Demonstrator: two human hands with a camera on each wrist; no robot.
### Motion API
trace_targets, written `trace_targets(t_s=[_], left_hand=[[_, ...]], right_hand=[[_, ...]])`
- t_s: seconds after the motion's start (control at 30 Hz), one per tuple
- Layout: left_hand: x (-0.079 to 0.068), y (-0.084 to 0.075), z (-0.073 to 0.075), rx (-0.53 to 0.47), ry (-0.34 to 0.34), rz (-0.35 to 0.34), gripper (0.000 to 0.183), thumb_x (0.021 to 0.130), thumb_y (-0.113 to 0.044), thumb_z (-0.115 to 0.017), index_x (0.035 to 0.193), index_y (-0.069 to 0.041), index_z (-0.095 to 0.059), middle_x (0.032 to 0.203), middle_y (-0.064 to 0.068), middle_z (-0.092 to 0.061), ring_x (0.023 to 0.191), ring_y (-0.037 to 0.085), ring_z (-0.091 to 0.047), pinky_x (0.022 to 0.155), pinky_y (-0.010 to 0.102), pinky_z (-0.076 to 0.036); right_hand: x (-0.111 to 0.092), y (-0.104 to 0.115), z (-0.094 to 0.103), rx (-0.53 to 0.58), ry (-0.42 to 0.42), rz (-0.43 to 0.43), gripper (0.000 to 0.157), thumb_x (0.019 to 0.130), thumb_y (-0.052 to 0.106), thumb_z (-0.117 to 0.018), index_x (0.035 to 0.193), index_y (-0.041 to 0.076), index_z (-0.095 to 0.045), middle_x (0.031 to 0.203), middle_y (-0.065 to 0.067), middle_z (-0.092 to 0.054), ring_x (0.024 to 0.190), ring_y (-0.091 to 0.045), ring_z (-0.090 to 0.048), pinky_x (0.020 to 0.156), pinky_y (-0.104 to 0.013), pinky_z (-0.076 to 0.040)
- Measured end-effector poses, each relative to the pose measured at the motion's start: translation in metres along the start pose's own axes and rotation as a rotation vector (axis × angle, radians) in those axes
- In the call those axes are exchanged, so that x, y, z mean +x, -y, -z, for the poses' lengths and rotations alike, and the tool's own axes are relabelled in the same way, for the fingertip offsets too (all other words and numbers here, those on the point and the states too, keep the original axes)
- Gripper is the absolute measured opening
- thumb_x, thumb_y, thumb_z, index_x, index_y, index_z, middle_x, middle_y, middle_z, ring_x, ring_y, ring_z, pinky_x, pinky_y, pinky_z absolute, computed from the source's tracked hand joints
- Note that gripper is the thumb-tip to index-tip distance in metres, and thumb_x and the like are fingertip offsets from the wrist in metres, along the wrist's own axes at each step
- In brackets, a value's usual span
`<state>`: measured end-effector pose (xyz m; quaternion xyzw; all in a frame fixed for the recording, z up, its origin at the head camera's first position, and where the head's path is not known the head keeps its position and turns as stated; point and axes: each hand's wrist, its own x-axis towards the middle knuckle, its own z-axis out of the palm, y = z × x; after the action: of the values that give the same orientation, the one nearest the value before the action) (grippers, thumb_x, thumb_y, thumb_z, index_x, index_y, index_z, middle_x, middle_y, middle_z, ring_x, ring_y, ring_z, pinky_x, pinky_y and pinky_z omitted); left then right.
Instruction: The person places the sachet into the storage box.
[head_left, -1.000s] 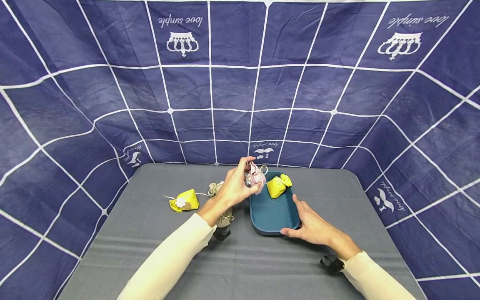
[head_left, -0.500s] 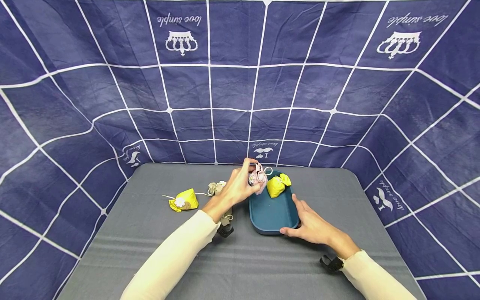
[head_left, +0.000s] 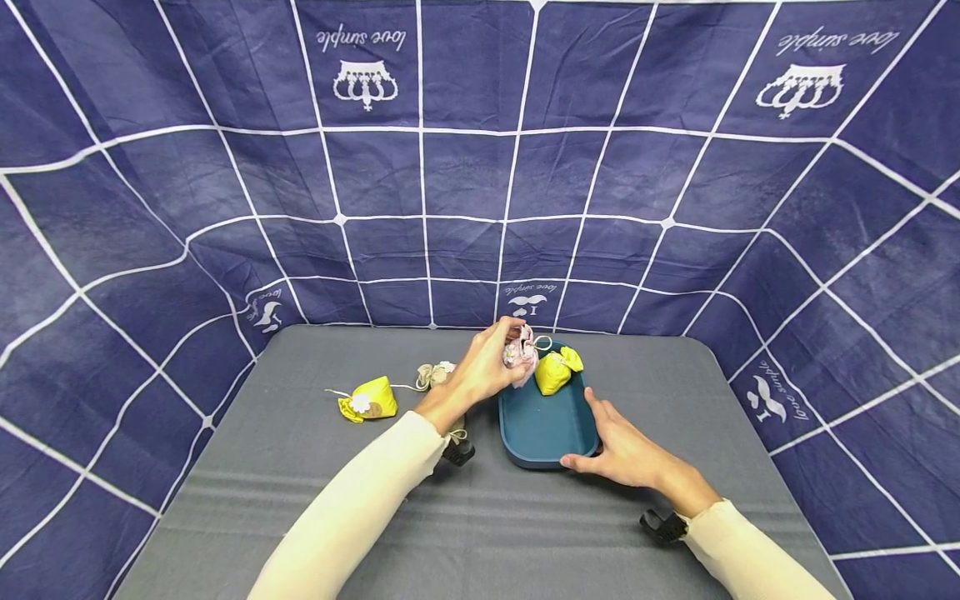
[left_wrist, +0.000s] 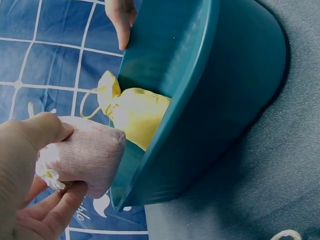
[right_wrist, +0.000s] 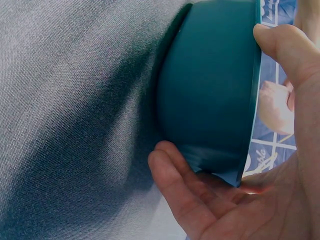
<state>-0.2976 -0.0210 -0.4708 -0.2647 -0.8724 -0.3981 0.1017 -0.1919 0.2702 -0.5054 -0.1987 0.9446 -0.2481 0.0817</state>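
Observation:
My left hand (head_left: 483, 362) pinches a small pink cloth pouch (head_left: 522, 354) with a white flower, over the far left end of a teal plastic bin (head_left: 551, 458). In the left wrist view, thumb and fingertips hold the pink pouch (left_wrist: 92, 155) just beside the bin's rim. A yellow drawstring pouch (left_wrist: 142, 112) lies inside the bin at that end. My right hand (head_left: 626, 450) grips the bin's near right corner. In the right wrist view its thumb (right_wrist: 285, 45) is on the rim and its fingers bend against the outer wall (right_wrist: 210, 85).
Left of the bin, another yellow pouch (head_left: 378, 398) with a white flower lies on the grey cloth surface (head_left: 480, 533). Beige pouches (head_left: 429, 377) lie partly hidden behind my left forearm. A blue gridded cloth (head_left: 465, 183) rises at the back and sides.
My left hand has moved slightly right with the pink pouch, closer to the yellow pouch in the bin. My right hand and the bin stay in place.

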Motion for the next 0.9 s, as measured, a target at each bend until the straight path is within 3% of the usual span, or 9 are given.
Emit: trace_targets(t_s=[0.6, 0.73, 0.77, 0.9], left_hand=[[0.014, 0.008, -0.017, 0.044, 0.023, -0.018, 0.079, 0.093, -0.006, -0.096, 0.16, 0.001, -0.054, 0.143, 0.026, -0.079, 0.138, 0.04, -0.077, 0.122, 0.052, -0.061], [0.013, 0.016, -0.022, 0.071, 0.064, 0.001, 0.086, 0.095, -0.013, -0.095, 0.168, -0.004, -0.05, 0.149, 0.029, -0.074, 0.142, 0.044, -0.073, 0.124, 0.052, -0.06], [0.016, 0.033, -0.03, 0.077, 0.061, -0.019, 0.088, 0.097, -0.021, -0.096, 0.171, -0.008, -0.049, 0.15, 0.025, -0.074, 0.143, 0.04, -0.072, 0.125, 0.049, -0.059], [0.014, 0.036, -0.032, 0.099, 0.064, -0.015, 0.084, 0.098, -0.024, -0.095, 0.169, -0.008, -0.053, 0.151, 0.025, -0.073, 0.143, 0.04, -0.072, 0.125, 0.048, -0.059]], right_hand=[[0.0, -0.001, -0.001, 0.001, 0.009, -0.001, 0.136, 0.095, 0.066, -0.09, 0.178, -0.016, -0.02, 0.163, -0.036, -0.055, 0.137, -0.037, -0.065, 0.121, -0.063, -0.055], [0.0, -0.001, -0.001, 0.002, 0.001, 0.007, 0.136, 0.095, 0.065, -0.09, 0.178, -0.016, -0.02, 0.164, -0.037, -0.054, 0.14, -0.039, -0.065, 0.123, -0.064, -0.054], [0.0, -0.001, -0.001, 0.003, 0.0, 0.009, 0.135, 0.095, 0.065, -0.09, 0.178, -0.016, -0.02, 0.164, -0.037, -0.054, 0.14, -0.039, -0.065, 0.123, -0.064, -0.054], [-0.001, -0.001, 0.0, -0.003, -0.007, 0.011, 0.136, 0.095, 0.065, -0.09, 0.178, -0.016, -0.021, 0.164, -0.037, -0.054, 0.14, -0.038, -0.065, 0.123, -0.064, -0.055]])
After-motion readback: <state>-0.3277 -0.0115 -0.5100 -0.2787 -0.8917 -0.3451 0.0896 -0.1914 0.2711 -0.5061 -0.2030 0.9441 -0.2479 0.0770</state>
